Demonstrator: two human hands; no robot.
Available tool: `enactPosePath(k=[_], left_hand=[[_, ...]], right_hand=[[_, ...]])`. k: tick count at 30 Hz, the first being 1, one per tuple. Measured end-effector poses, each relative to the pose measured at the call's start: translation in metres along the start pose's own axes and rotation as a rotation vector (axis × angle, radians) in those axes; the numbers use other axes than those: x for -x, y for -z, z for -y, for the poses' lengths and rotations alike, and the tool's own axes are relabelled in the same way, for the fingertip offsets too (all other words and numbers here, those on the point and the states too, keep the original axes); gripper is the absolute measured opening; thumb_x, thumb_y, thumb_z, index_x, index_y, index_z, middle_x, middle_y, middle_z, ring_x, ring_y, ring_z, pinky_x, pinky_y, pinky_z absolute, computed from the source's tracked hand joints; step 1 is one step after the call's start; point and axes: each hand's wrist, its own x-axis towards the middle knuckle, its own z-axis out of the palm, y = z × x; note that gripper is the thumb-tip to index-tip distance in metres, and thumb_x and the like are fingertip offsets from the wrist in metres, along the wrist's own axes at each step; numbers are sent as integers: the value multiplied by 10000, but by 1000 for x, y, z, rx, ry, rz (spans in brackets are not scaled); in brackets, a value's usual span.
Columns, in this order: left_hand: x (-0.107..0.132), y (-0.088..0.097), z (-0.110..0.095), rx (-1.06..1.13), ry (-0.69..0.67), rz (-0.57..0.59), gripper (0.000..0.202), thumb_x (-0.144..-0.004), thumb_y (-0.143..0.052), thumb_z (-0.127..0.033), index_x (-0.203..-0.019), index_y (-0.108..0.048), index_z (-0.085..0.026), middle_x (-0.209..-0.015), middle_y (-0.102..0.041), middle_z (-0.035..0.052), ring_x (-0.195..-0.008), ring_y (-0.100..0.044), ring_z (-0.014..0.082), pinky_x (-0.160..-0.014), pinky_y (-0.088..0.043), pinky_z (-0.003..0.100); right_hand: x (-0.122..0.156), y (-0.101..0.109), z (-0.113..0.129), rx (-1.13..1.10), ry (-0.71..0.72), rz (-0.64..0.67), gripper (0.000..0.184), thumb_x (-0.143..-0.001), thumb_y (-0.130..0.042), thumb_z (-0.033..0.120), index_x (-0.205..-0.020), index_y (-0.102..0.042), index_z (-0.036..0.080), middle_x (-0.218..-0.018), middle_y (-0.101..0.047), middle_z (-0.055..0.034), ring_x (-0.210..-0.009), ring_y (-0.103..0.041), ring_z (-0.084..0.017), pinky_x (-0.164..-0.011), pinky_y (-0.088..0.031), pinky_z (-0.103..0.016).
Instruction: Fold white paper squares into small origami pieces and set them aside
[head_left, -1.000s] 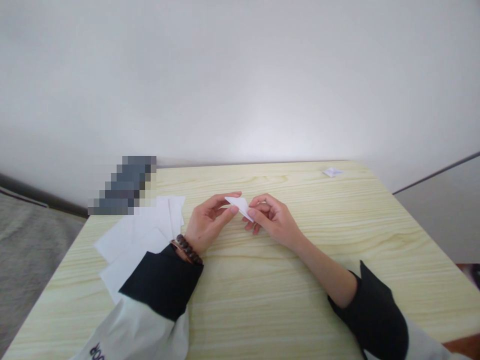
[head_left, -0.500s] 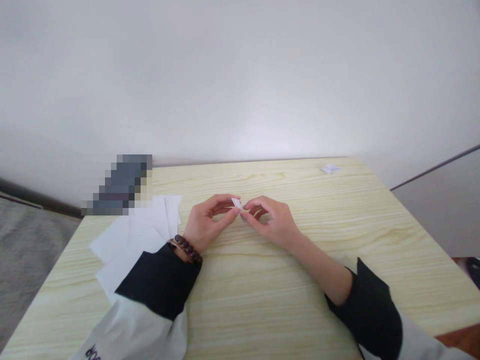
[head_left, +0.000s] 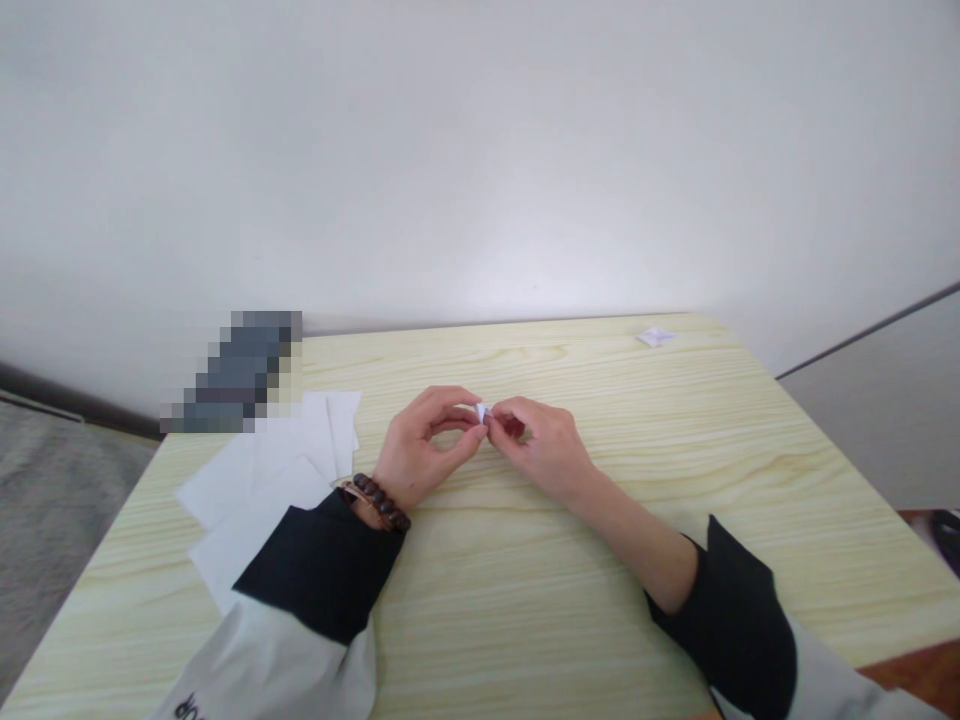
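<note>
Paper [head_left: 481, 412] is pinched by left grip [head_left: 420, 445], right grip [head_left: 549, 448].

Open tabletop [head_left: 450, 357] beyond hands [head_left: 420, 443], papers [head_left: 274, 475] left

The small white paper [head_left: 481, 412] is mostly covered by the left hand [head_left: 424, 442] and the right hand [head_left: 546, 442] — its folds cannot be read. The dark object [head_left: 244, 368] is blurred by pixelation; the white sheets [head_left: 289, 445] are part-hidden by the left sleeve [head_left: 322, 560].
</note>
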Motion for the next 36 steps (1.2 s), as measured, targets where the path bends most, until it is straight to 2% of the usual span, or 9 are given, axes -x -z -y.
enactPosePath(k=[4,10,15,20,26,31,36], left_hand=[[-1,3,2,-113,-60,45,296,-789,-641,-200,-1082,-630,-157,-1119,-574,95,-803,-667,128,-784,-585,288],[-3,7,2,-484,-239,-47,167,-810,-621,-156,-974,-651,-157,-907,-659,37,-723,-636,104,-710,-556,235],[-1,8,3,-596,-363,-32,148,-829,-613,-149,-975,-620,-166,-872,-670,33,-758,-635,117,-702,-544,228],[0,9,8,-648,-458,17,162,-856,-592,-167,-1017,-611,-153,-928,-679,69,-864,-648,151,-768,-547,265],[0,11,8,-654,-449,41,165,-866,-587,-204,-1024,-613,-167,-935,-680,65,-866,-651,154,-777,-550,276],[1,12,7,-647,-434,80,191,-874,-549,-171,-1052,-619,-174,-947,-684,72,-878,-653,160,-786,-545,279],[1,13,7,-681,-439,88,153,-876,-551,-201,-991,-649,-176,-878,-704,65,-816,-664,162,-727,-538,265]], right_hand=[[-2,0,-1,-170,-159,5,115,-818,-557,246,-737,-614,187,-631,-667,7,-540,-599,-99,-530,-455,-191],[-4,2,-2,-379,-343,100,154,-807,-556,297,-722,-595,176,-544,-575,29,-463,-505,-82,-462,-391,-194],[-6,6,-1,-424,-348,202,172,-805,-556,295,-694,-587,167,-557,-555,33,-464,-445,-64,-454,-338,-188],[-7,7,-2,-439,-357,195,99,-760,-578,254,-717,-572,165,-560,-493,50,-477,-412,-61,-458,-314,-189],[-7,8,-7,-428,-382,226,83,-751,-569,238,-724,-579,160,-556,-496,50,-473,-406,-61,-451,-309,-186],[-8,9,-6,-346,-299,281,145,-755,-591,257,-658,-568,151,-540,-483,51,-493,-405,-61,-469,-310,-184],[-7,7,-5,-319,-291,234,169,-719,-646,274,-638,-555,156,-531,-482,55,-496,-413,-63,-466,-309,-184]])
